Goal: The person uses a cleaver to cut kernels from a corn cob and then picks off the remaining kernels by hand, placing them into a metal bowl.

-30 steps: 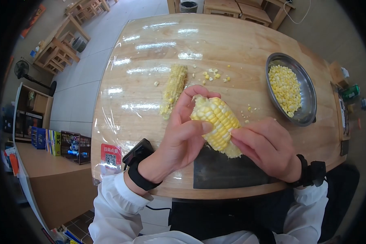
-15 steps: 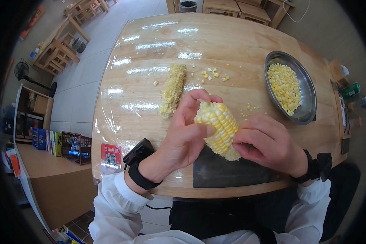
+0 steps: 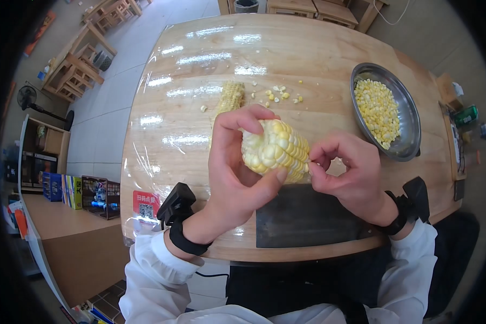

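Note:
My left hand [image 3: 235, 167] is wrapped round an ear of corn [image 3: 281, 148], held above the near half of the table. Yellow and whitish kernels cover the side I see, and its thicker, pale end points left. At its right end, the thumb and index finger of my right hand [image 3: 348, 170] pinch together against the ear. Anything small between those fingertips is hidden. Behind my left hand lies a stripped corn cob [image 3: 230, 97], partly covered by that hand. Several loose kernels [image 3: 277, 95] are scattered beside it.
A metal bowl [image 3: 411, 141] with loose kernels [image 3: 377, 110] in it stands at the right. Below my hands a dark flat mat [image 3: 308, 221] lies at the near edge of the wooden table [image 3: 318, 48]. A red QR-code card [image 3: 146, 205] is at the left corner.
The ear has tilted and swung so that its thick end faces left and more toward me. Both hands moved with it, slightly left and up, and my left hand now covers more of the stripped cob.

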`<control>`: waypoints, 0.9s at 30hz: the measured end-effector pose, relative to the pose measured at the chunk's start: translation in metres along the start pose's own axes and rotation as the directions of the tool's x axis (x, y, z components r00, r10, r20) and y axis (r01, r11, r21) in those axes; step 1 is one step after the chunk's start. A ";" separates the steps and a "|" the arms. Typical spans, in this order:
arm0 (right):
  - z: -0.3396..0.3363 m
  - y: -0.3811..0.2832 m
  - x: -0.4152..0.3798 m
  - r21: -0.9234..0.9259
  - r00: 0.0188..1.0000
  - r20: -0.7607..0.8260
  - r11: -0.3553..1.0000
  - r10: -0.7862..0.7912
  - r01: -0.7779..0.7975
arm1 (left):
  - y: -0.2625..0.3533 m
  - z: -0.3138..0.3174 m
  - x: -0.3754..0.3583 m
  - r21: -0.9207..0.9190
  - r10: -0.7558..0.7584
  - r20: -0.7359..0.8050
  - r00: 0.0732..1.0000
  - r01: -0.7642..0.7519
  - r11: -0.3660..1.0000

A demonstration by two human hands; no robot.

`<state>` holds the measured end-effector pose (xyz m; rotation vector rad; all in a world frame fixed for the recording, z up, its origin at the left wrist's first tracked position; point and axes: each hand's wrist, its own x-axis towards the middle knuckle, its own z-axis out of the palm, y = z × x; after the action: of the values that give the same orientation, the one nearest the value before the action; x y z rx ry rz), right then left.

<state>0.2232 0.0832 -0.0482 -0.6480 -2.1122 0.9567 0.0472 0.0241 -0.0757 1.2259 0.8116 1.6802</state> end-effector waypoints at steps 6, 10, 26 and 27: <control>0.011 0.001 0.006 0.252 0.976 0.001 0.944 0.218 -0.212 | 0.000 0.001 0.001 0.166 0.204 -0.044 0.978 -0.194 0.967; 0.005 -0.007 0.010 0.390 0.913 0.097 0.829 0.396 -0.401 | 0.008 0.003 0.005 -0.301 -0.225 -0.153 0.962 0.171 0.938; -0.001 -0.006 0.011 -0.219 0.937 0.029 0.912 -0.348 0.345 | 0.009 0.002 0.006 -0.573 -0.421 -0.116 0.900 0.285 0.768; -0.006 -0.010 0.011 -0.202 0.943 0.020 0.922 -0.333 0.330 | 0.009 0.002 0.006 -0.573 -0.419 -0.118 0.901 0.283 0.769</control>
<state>0.2197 0.0871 -0.0328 -0.3730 -2.2324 0.5530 0.0456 0.0259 -0.0650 0.4415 0.5908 1.5985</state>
